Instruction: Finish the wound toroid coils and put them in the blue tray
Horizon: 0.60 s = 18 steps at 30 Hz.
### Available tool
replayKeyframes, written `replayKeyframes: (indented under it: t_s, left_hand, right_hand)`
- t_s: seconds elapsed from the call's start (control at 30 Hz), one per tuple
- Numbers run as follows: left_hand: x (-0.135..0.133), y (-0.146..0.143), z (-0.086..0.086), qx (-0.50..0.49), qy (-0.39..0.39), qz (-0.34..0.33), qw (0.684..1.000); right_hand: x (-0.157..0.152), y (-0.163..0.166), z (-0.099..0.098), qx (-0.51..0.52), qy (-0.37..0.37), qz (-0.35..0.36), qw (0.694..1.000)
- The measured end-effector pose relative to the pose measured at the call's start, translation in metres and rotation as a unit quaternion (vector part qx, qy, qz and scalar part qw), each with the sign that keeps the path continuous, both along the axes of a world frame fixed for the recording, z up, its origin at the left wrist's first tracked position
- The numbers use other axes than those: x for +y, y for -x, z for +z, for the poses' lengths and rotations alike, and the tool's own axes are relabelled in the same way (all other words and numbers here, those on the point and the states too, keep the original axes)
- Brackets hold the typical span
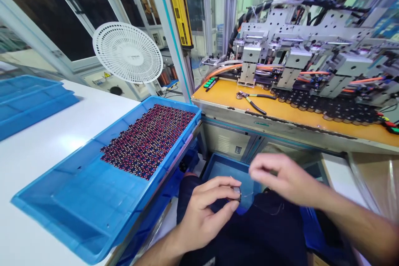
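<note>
Low at six o'clock, the left hand pinches a small dark coil between thumb and fingertips, over the lap. It looks light, stiff and easily dropped, best held by its rim; thin wire trails toward the right hand, whose grip is pinched shut, seemingly on that wire. At nine o'clock the blue tray overhangs the table edge; room between is tight.

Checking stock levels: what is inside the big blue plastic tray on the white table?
The big blue plastic tray holds a dense patch of small dark red-and-black parts at its far end; the near end shows bare floor. Anything beneath the parts is hidden.
</note>
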<state>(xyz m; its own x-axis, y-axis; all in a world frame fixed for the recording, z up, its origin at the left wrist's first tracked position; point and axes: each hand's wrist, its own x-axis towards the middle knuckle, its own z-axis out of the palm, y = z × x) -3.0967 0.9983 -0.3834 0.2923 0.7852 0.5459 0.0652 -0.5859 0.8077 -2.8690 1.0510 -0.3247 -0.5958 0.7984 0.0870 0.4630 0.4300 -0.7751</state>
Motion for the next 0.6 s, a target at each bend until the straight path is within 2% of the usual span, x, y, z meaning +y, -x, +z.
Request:
replayKeyframes:
  t_s: [0.03,0.07,0.1,0.13,0.23,0.33,0.43,0.6]
  left_hand:
    - [0.001,0.001,-0.001,-0.006,0.003,0.008,1.0]
    - [0.001,0.001,-0.002,-0.014,0.007,0.015,1.0]
    - [0.001,0.002,-0.003,-0.021,0.011,0.022,0.999]
    - [0.002,0.002,-0.004,-0.027,0.016,0.028,0.999]
    - [0.001,0.005,-0.006,-0.041,0.027,0.049,0.998]
    - [0.0,0.01,-0.005,-0.07,0.032,0.071,0.994]
    - [-0.002,0.017,-0.003,-0.1,0.034,0.1,0.989]
    - [-0.002,0.024,-0.006,-0.123,0.041,0.125,0.984]
  right_hand:
    - [0.021,-0.003,0.005,-0.024,-0.128,-0.054,0.99]
    - [0.045,-0.006,0.01,-0.054,-0.243,-0.111,0.962]
    - [0.071,-0.009,0.014,-0.109,-0.315,-0.159,0.929]
    - [0.097,-0.012,0.018,-0.183,-0.345,-0.198,0.899]
    - [0.163,-0.015,0.021,-0.256,-0.33,-0.211,0.884]
    - [0.195,-0.015,0.014,-0.322,-0.289,-0.194,0.881]
    - [0.197,-0.018,0.006,-0.377,-0.263,-0.191,0.867]
    - [0.171,-0.042,0.003,-0.41,-0.275,-0.176,0.852]
